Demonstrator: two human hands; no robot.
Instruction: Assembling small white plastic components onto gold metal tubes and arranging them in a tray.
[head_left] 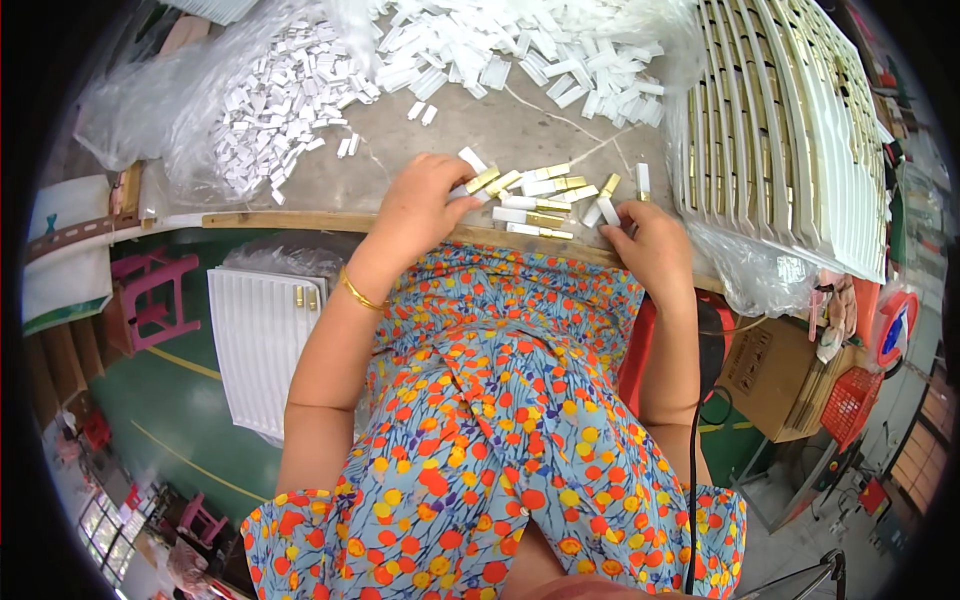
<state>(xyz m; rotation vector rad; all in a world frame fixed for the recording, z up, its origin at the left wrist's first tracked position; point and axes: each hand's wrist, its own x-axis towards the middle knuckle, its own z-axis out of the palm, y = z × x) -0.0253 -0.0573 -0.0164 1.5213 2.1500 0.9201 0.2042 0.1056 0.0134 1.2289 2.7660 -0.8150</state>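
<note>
Near the table's front edge, my left hand (428,198) is closed in a pinch on a white-and-gold tube (483,179), whose gold end points away to the right. To its right, my right hand (650,240) has thumb and fingers closed round a small white piece (608,211); its lower end is hidden by the fingers. Between the hands lie several white-and-gold tubes (535,217), mostly sideways with gold ends to the right. One upright-lying tube (643,182) rests just beyond my right fingers.
Small white caps (290,110) are heaped at the back left, clear-white tubes (520,45) at the back middle. A white ribbed tray stack (790,130) with gold pieces stands at right. Another ribbed white tray (262,350) is below the table at left, near a pink stool (155,300).
</note>
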